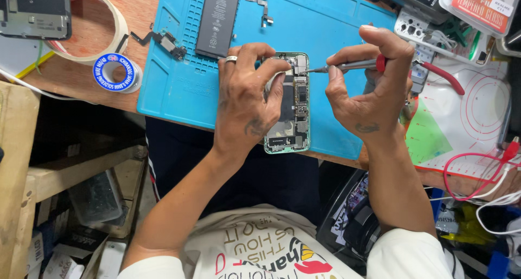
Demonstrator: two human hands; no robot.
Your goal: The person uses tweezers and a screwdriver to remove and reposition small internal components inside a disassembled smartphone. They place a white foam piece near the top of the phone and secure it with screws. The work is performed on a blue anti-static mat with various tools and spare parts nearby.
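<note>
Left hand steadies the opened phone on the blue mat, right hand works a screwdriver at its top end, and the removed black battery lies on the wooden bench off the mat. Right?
Not quite. In the head view the black battery lies on the blue mat, not the wood. The rest holds: the left hand steadies the opened phone, and the right hand works the screwdriver at its top end.

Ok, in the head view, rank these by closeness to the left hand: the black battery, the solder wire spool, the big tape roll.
From the left hand:
1. Black battery, just above it on the blue mat.
2. Solder wire spool, to its left on the wooden bench.
3. Big tape roll, farther up and left, behind the spool.
</note>
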